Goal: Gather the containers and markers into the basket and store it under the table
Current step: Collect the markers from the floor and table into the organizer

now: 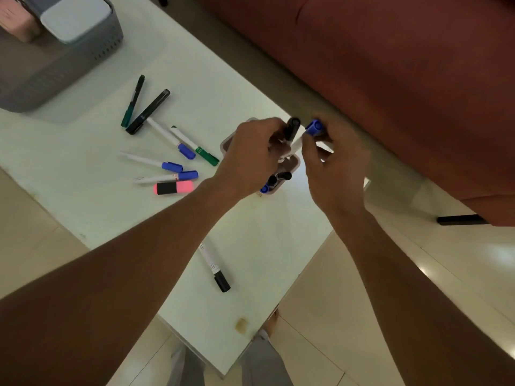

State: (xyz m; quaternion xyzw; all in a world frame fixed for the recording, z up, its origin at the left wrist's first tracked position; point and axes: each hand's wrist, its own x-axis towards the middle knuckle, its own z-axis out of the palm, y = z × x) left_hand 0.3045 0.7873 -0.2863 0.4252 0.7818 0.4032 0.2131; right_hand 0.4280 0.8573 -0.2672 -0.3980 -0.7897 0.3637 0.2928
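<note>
My left hand (252,154) grips a black-capped marker (292,129) above a small pink container (293,163) near the table's right edge. My right hand (333,160) holds a blue-capped marker (315,127) beside it. Inside the container stand black and blue markers (274,181). Several loose markers (170,151) and a pink highlighter (174,187) lie on the white table (92,190) to the left. One black-capped marker (214,267) lies nearer me. The grey basket (55,68) sits at the far left with a white container (76,18) and a pink container (16,19) in it.
A dark red sofa (404,79) runs along the table's far right side. Beige floor tiles (334,316) surround the table. My legs and a foot (271,324) show below the table's near corner. A small tan mark (241,324) sits on the near corner.
</note>
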